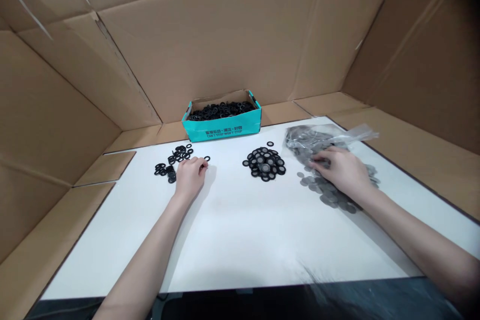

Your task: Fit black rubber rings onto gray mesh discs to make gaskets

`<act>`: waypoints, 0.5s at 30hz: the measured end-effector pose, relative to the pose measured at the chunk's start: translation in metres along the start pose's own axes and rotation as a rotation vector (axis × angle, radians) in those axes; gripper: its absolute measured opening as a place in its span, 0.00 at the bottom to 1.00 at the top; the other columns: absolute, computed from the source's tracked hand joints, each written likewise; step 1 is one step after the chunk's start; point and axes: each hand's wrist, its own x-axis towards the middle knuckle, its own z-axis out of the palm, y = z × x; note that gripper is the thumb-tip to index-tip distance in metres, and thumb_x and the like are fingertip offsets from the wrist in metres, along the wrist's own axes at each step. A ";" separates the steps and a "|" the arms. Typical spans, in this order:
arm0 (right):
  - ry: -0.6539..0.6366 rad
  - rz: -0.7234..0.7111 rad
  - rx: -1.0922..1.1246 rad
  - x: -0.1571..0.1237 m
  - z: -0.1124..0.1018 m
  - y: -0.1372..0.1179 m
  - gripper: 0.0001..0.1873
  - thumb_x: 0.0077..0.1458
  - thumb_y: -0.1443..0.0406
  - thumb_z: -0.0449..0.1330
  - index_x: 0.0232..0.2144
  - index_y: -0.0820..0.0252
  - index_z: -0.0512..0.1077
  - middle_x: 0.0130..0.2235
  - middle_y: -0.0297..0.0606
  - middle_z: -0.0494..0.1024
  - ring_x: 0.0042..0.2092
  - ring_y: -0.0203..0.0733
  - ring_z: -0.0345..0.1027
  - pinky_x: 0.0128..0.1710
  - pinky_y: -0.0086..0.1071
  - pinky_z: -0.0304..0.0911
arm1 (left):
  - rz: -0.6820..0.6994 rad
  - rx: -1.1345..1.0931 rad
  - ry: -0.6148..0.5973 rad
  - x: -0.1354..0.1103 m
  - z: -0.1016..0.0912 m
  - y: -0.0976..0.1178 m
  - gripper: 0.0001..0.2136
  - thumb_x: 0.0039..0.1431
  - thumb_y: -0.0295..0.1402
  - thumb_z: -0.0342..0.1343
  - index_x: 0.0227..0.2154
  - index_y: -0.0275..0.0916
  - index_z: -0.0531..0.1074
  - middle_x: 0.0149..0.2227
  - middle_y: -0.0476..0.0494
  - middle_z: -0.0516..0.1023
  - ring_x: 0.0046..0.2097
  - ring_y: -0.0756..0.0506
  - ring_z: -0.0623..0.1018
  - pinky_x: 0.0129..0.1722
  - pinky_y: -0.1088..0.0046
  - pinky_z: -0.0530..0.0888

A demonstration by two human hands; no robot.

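Note:
Beside a scatter of black rubber rings (181,154) on the left is my left hand (190,175), its fingers curled and closed. One loose ring (207,158) shows right at its fingertips; whether anything is pinched cannot be seen. My right hand (343,167) rests over a spread of thin grey mesh discs (326,196), thumb and fingers drawn together at the mouth of a clear plastic bag (311,136) of such discs. What those fingers hold, if anything, is hidden. Between the hands lies a heap of black rings with grey discs set in them (264,164).
At the back of the white table (232,240) stands a turquoise open box (225,129) full of black rings. A single black ring (270,144) lies just behind the middle heap. Cardboard walls (225,40) enclose the table at the back and both sides.

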 end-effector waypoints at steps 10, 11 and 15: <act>0.021 0.092 0.041 -0.001 -0.016 0.001 0.12 0.54 0.57 0.57 0.24 0.56 0.73 0.32 0.40 0.76 0.30 0.44 0.66 0.28 0.35 0.54 | -0.007 -0.028 0.007 -0.001 -0.004 0.003 0.08 0.56 0.24 0.52 0.31 0.40 0.75 0.34 0.45 0.81 0.38 0.43 0.79 0.42 0.66 0.69; 0.027 0.104 0.041 -0.001 -0.016 0.002 0.13 0.53 0.57 0.57 0.24 0.56 0.74 0.32 0.40 0.76 0.30 0.44 0.66 0.28 0.35 0.54 | -0.008 -0.032 0.008 -0.001 -0.004 0.003 0.08 0.56 0.24 0.52 0.31 0.40 0.75 0.33 0.45 0.81 0.38 0.43 0.79 0.42 0.66 0.69; 0.069 0.129 0.064 -0.002 -0.018 0.006 0.15 0.49 0.54 0.55 0.23 0.56 0.75 0.33 0.38 0.77 0.30 0.43 0.67 0.29 0.35 0.55 | -0.013 -0.044 0.014 -0.001 -0.003 0.004 0.07 0.56 0.24 0.53 0.30 0.39 0.75 0.32 0.45 0.80 0.37 0.42 0.79 0.42 0.66 0.69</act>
